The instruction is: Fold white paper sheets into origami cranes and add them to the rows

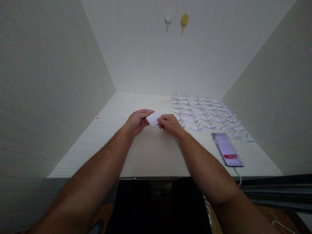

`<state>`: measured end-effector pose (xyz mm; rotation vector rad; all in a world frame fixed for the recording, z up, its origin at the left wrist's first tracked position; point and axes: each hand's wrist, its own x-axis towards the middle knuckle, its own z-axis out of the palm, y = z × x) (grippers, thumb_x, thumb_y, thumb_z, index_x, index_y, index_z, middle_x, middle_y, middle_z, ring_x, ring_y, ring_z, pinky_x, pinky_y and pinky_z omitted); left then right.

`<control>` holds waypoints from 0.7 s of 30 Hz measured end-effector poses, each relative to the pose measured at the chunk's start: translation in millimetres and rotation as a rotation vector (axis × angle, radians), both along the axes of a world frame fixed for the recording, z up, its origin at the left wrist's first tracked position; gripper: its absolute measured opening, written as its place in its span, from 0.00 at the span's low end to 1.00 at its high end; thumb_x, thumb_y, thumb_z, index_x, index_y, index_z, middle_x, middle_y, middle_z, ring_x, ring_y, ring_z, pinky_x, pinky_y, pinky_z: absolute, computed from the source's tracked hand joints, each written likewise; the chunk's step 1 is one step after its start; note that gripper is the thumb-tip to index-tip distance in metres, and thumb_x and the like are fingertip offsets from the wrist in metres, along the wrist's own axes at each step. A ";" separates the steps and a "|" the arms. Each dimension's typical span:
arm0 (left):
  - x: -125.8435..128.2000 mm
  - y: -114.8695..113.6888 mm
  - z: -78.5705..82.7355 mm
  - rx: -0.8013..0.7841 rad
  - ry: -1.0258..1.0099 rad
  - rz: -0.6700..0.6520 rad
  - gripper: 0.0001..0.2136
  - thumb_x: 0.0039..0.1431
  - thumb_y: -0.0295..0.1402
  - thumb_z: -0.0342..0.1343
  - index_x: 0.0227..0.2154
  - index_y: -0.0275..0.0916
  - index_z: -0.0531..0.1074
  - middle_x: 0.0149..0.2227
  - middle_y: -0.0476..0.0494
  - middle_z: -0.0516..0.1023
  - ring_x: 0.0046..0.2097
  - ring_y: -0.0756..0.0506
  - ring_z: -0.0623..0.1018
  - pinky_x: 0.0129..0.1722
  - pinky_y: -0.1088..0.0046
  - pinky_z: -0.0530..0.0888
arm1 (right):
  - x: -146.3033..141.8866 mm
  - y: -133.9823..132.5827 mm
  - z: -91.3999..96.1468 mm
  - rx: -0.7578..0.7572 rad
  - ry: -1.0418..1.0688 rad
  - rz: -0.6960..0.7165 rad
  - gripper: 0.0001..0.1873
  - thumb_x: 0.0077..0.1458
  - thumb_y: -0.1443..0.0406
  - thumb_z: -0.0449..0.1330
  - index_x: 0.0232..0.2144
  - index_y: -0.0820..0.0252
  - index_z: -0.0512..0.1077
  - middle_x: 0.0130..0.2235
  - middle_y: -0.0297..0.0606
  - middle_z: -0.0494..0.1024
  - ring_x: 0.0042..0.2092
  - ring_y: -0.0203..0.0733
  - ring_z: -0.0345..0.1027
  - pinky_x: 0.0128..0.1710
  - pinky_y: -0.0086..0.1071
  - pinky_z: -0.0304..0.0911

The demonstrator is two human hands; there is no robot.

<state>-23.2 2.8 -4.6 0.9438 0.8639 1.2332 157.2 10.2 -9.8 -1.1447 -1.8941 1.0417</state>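
Observation:
Both my hands meet above the middle of a pale wooden desk (pixel 102 143). Between them is a small white paper square (pixel 153 119). My left hand (pixel 138 121) pinches its left edge with fingers closed. My right hand (pixel 169 124) pinches its right edge, fingers curled. The paper is held just above the desk top.
Several small white folded paper cranes (pixel 203 113) stand in rows on the desk's right rear. A phone (pixel 227 149) with a white cable lies at the right front. White walls close in on three sides. Two hooks (pixel 175 20), one white and one yellow, hang on the back wall.

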 end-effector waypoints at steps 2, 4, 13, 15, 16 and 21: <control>-2.0 -0.1 -2.1 0.000 -0.035 -0.053 0.11 0.45 0.32 0.62 0.31 0.30 0.78 0.24 0.43 0.73 0.23 0.51 0.69 0.22 0.75 0.66 | -0.4 0.0 -1.0 -0.021 0.047 0.022 0.16 0.54 0.59 0.56 0.20 0.62 0.71 0.19 0.31 0.70 0.21 0.30 0.59 0.23 0.25 0.52; -2.6 -0.7 -3.4 -0.009 -0.072 -0.075 0.12 0.44 0.33 0.64 0.31 0.30 0.78 0.27 0.41 0.76 0.27 0.48 0.73 0.26 0.73 0.71 | -1.1 -1.0 -0.3 -0.053 0.089 0.034 0.16 0.54 0.58 0.56 0.20 0.62 0.69 0.19 0.31 0.69 0.21 0.30 0.58 0.23 0.25 0.52; 1.7 -4.3 -0.7 0.057 0.052 0.010 0.15 0.44 0.33 0.67 0.38 0.35 0.79 0.29 0.43 0.77 0.28 0.50 0.74 0.24 0.75 0.68 | -0.8 -6.5 6.4 -0.185 0.218 0.066 0.16 0.55 0.56 0.55 0.22 0.61 0.68 0.19 0.30 0.68 0.20 0.29 0.55 0.20 0.25 0.49; 3.5 -2.8 -1.6 0.086 0.119 0.067 0.16 0.45 0.33 0.65 0.39 0.35 0.80 0.27 0.44 0.76 0.26 0.51 0.72 0.22 0.76 0.65 | -0.2 -6.6 5.9 -0.122 0.171 0.055 0.20 0.56 0.54 0.53 0.21 0.61 0.69 0.18 0.29 0.66 0.20 0.30 0.55 0.21 0.26 0.50; 4.3 -1.9 -2.0 0.100 0.155 0.106 0.15 0.45 0.33 0.65 0.38 0.35 0.80 0.26 0.45 0.75 0.25 0.51 0.71 0.21 0.76 0.63 | -0.2 -6.6 5.3 -0.071 0.139 0.035 0.21 0.57 0.53 0.53 0.21 0.62 0.70 0.18 0.29 0.66 0.21 0.30 0.56 0.22 0.26 0.51; 6.2 0.5 -2.4 0.162 0.343 0.323 0.14 0.40 0.29 0.60 0.34 0.35 0.80 0.25 0.45 0.77 0.22 0.52 0.68 0.22 0.75 0.63 | -2.1 -7.0 1.2 0.152 0.073 -0.081 0.23 0.49 0.51 0.63 0.42 0.60 0.74 0.33 0.35 0.77 0.30 0.33 0.65 0.33 0.28 0.60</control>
